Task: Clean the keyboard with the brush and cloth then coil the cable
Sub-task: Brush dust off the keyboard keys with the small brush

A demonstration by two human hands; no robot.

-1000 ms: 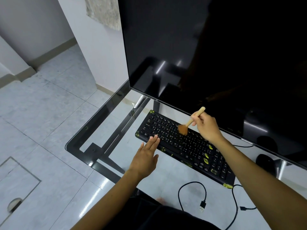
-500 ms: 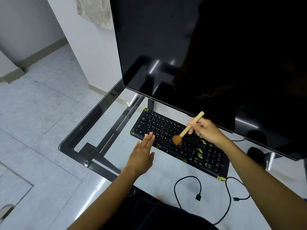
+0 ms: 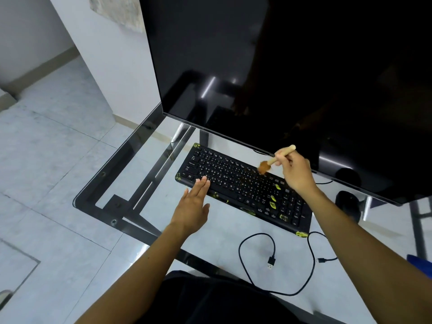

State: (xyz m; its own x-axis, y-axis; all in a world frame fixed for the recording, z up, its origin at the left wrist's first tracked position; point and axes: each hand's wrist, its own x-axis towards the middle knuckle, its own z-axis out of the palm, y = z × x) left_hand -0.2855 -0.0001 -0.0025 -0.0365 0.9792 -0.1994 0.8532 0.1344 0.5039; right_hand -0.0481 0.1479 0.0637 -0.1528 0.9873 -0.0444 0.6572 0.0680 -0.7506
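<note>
Keyboard (image 3: 245, 188) lay flat on the glass desk (image 3: 131, 157), just below the dark monitor (image 3: 292, 78). Right hand (image 3: 295, 171) gripped the wooden-handled brush (image 3: 275, 160), with the bristles at the far key rows right of centre. Left hand (image 3: 194, 206) was released, fingers extended and flat, with the fingertips on the near left edge of the keyboard. Cable (image 3: 308, 260) lay loosely looped on the desk in front of the keyboard, its USB plug (image 3: 271, 263) free.

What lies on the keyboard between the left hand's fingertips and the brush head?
In the head view, only bare rows of keys on the keyboard separate the left hand from the brush held by the right hand.
</note>
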